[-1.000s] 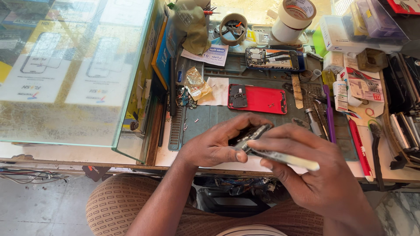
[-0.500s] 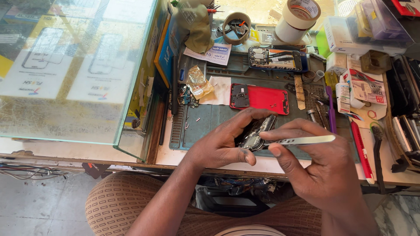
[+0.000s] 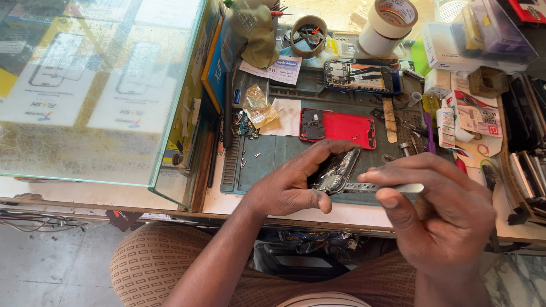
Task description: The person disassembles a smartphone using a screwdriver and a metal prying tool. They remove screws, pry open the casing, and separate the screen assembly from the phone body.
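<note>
1. Filling the left of the head view, a glass display case (image 3: 96, 85) stands on the bench, with a grey work mat (image 3: 273, 159) just beside its right-hand corner
2. Gripping from the left, the left hand (image 3: 290, 185) holds an opened phone body (image 3: 336, 170) tilted on edge above the mat's near rim, fingers curled over its top and the thumb pressed against its lower end
3. Lying flat on the mat just behind the held phone is a red phone back cover (image 3: 344, 126), and further back a second opened phone (image 3: 358, 77) rests face up
4. Closing in from the right, the right hand (image 3: 438, 210) pinches a slim metal tool (image 3: 392, 187) between thumb and forefinger, its tip reaching the lower edge of the phone body; the other fingers are folded together
5. Standing at the rear of the bench are a roll of pale tape (image 3: 387, 25) and a smaller tape roll (image 3: 309, 35), with boxes and small packets (image 3: 472, 113) crowding the right side
</note>
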